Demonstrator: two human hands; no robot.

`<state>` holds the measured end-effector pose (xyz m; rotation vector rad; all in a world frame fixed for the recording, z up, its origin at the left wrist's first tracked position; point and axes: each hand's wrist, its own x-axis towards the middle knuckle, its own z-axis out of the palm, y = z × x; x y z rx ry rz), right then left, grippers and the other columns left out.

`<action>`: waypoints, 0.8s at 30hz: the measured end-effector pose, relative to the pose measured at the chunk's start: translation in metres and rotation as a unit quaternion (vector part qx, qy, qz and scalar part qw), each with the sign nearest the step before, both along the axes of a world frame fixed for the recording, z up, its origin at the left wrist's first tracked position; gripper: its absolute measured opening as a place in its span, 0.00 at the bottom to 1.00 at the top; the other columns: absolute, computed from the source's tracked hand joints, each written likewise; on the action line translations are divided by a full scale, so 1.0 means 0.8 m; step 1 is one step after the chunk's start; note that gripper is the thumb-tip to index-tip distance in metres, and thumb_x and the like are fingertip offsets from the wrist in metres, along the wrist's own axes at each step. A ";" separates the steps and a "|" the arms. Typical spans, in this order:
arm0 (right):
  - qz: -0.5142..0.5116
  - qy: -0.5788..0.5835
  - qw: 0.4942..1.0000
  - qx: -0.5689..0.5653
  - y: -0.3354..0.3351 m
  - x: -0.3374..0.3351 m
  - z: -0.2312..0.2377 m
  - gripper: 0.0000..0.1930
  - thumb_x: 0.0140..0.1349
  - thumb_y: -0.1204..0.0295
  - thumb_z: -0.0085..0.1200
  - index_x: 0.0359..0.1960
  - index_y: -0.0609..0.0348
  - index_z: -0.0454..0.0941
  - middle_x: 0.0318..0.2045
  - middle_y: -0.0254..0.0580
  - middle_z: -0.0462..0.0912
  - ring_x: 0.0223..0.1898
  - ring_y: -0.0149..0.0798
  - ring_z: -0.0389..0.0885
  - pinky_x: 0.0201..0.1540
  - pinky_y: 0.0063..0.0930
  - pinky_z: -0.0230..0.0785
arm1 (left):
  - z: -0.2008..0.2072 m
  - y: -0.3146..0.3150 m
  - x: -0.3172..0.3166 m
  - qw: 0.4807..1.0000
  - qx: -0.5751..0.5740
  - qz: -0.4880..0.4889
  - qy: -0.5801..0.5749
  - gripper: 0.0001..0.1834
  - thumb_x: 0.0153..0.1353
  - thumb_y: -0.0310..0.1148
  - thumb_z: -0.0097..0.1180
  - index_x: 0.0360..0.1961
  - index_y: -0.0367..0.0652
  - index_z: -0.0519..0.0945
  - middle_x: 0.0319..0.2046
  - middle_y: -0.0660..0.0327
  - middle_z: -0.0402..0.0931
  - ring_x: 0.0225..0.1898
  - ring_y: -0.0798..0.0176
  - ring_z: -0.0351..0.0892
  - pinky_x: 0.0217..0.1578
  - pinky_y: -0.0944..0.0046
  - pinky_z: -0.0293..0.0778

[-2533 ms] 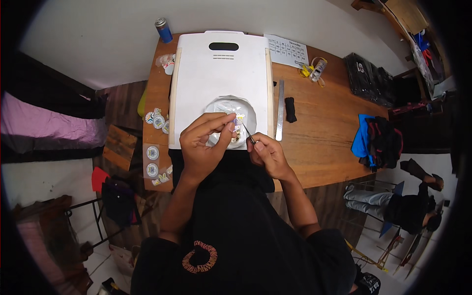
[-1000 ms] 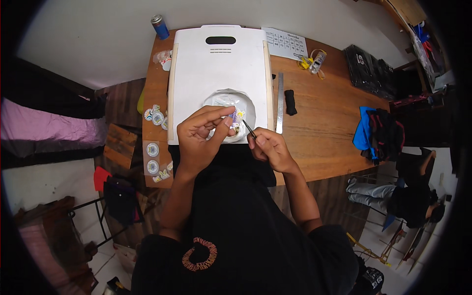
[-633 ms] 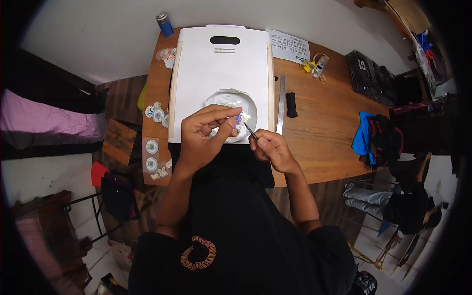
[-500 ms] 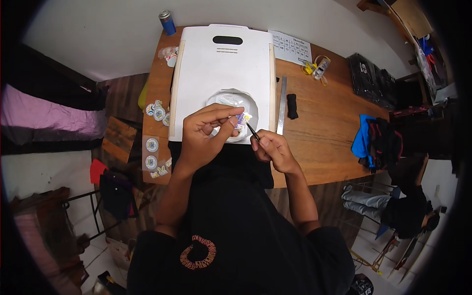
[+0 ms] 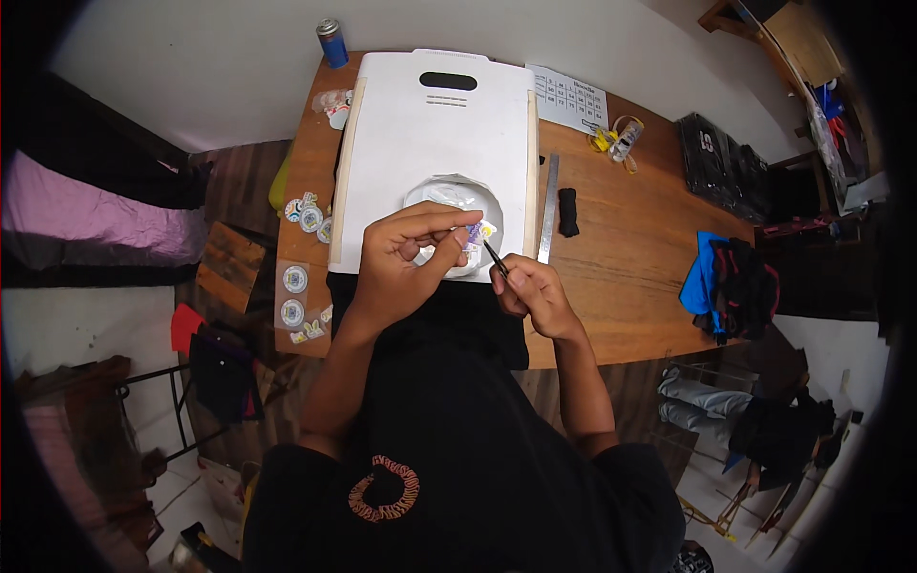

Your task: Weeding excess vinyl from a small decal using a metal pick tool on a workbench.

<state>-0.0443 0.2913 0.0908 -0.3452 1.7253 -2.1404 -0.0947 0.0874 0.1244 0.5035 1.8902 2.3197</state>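
My left hand (image 5: 411,253) is closed in a pinch on a small sticker (image 5: 485,231), purple and white with a yellow spot. In my right hand (image 5: 537,291) is a slim black pointed tool (image 5: 495,256), its tip at the lower edge of the sticker; whether it is tweezers or a knife cannot be made out. Beneath both hands lies a round shallow white dish (image 5: 413,199) with pale clear scraps, partly hidden by my left hand. It sits at the near end of a large white board (image 5: 411,129) with a dark handle slot.
Round stickers (image 5: 294,279) on clear sheets lie left of the board on the wooden table (image 5: 630,258). To its right are a steel ruler (image 5: 549,205) and a black cloth roll (image 5: 568,212). A blue can (image 5: 331,43) stands at the back. Another person (image 5: 764,425) is at far right.
The tool's tip has drawn slightly down from the sticker's face toward its edge. My left hand keeps its pinch. The view has shifted a little, and the other person has moved.
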 end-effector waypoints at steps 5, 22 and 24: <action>-0.013 0.025 0.999 0.018 -0.003 -0.002 0.002 0.22 0.72 0.54 0.39 0.32 0.63 0.69 0.12 0.27 0.60 0.14 0.21 0.54 0.18 0.18 0.45 | -0.003 0.000 -0.001 1.000 0.003 -0.004 -0.001 0.12 0.60 0.15 0.53 0.45 0.29 0.80 0.39 0.52 0.79 0.31 0.72 0.79 0.32 0.75 0.78; -0.008 0.007 1.000 0.005 0.002 -0.001 -0.002 0.16 0.73 0.63 0.39 0.33 0.63 0.71 0.15 0.25 0.61 0.15 0.19 0.54 0.19 0.17 0.47 | -0.004 0.000 0.000 1.000 0.008 -0.018 -0.003 0.13 0.61 0.16 0.52 0.46 0.30 0.80 0.40 0.53 0.79 0.32 0.72 0.78 0.33 0.75 0.76; -0.007 0.007 1.000 0.005 0.002 -0.002 -0.001 0.16 0.73 0.63 0.39 0.33 0.63 0.71 0.15 0.25 0.61 0.15 0.19 0.53 0.19 0.17 0.47 | -0.002 0.000 0.001 1.000 0.007 -0.016 -0.004 0.13 0.61 0.16 0.52 0.46 0.30 0.80 0.39 0.54 0.79 0.32 0.72 0.78 0.33 0.75 0.76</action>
